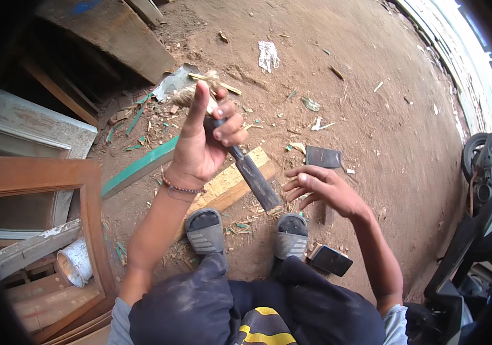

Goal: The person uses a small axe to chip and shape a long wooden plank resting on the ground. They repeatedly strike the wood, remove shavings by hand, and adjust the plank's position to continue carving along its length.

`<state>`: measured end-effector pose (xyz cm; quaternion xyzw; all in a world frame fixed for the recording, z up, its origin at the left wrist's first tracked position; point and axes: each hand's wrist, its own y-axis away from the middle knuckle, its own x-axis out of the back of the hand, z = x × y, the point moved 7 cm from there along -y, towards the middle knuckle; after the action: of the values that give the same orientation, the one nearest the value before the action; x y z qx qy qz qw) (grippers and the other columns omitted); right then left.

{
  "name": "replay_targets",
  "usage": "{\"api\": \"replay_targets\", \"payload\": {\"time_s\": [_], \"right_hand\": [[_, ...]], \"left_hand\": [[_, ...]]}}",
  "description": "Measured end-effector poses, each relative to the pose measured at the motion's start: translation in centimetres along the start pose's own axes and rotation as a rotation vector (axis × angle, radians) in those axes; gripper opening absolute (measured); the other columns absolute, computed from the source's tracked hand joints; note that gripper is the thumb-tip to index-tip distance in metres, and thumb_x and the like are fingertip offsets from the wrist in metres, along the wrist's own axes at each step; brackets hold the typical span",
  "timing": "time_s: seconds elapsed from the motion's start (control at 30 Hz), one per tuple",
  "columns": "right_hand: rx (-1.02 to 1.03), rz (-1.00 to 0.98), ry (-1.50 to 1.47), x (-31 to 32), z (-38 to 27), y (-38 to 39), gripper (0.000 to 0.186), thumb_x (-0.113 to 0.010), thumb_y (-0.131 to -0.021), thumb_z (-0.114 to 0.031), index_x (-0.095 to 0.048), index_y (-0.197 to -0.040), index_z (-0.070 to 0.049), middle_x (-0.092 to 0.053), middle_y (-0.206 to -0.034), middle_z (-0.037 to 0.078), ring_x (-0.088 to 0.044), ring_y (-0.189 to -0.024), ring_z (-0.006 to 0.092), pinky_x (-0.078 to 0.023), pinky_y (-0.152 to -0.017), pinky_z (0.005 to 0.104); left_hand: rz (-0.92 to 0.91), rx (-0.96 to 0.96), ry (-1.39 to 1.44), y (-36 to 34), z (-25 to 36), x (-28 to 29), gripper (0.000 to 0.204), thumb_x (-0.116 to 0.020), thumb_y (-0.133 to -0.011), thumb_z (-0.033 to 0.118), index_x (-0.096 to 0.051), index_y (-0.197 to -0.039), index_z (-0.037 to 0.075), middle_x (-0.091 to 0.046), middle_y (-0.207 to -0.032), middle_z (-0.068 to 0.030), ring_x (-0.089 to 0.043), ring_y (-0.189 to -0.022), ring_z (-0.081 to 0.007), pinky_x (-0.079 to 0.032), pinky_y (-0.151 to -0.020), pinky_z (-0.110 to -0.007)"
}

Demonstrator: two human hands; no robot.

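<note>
A: Any markings to read?

B: Pale stripes cross the grey sandals (205,242), and a blue smear colours the big board (114,40) at far left. A white scrap (268,56) on the far side carries dark patches too blurred to make out. The dark phone (330,260) lies near, right of the right sandal.

A: What's the ground like?

B: Bare brown earth (384,132), littered with wood chips (239,226). A green-edged strip (142,167) slants beside a pale wooden beam (223,184).

A: And around it?

B: Wooden frames (33,172) lean at the left, a tilted white bucket (76,261) among them. Part of a motorcycle (491,172) stands at the right.

A: The hands?

B: The left hand (197,146) has its fingers curled around a chisel (257,183), thumb raised. The broad blade points near and right, past the beam's edge; I can't tell whether they touch. The right hand (332,190) is released, fingers spread and holding nothing, just nearer than a dark flat tool head (323,157).
</note>
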<state>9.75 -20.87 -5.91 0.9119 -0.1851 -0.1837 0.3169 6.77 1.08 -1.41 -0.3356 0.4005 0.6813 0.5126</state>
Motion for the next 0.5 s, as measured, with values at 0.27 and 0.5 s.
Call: {"api": "replay_targets", "payload": {"time_s": [0.27, 0.5], "right_hand": [[0.35, -0.173, -0.176, -7.7, -2.5, -2.0, 0.032, -0.055, -0.101, -0.032, -0.058, -0.099, -0.001, -0.061, -0.077, 0.0, -0.058, -0.076, 0.0105, -0.048, -0.072, 0.0286], [0.619, 0.15, 0.167, -5.0, -3.3, -2.2, 0.034, -0.051, -0.101, -0.028, -0.055, -0.082, 0.0, -0.046, -0.062, 0.006, -0.045, -0.058, 0.0136, -0.039, -0.056, 0.033]], "left_hand": [[-0.287, -0.017, 0.006, 1.8, -2.0, -5.5, 0.117, -0.014, -0.077, 0.093, -0.048, -0.13, -0.005, -0.061, -0.095, -0.016, -0.057, -0.079, -0.0264, -0.046, -0.076, -0.04], [-0.274, 0.064, -0.511, 2.7, -0.5, -6.6, 0.091, -0.021, -0.096, 0.068, -0.031, -0.144, -0.008, -0.061, -0.117, -0.0318, -0.062, -0.111, -0.0397, -0.044, -0.101, -0.049]]}}
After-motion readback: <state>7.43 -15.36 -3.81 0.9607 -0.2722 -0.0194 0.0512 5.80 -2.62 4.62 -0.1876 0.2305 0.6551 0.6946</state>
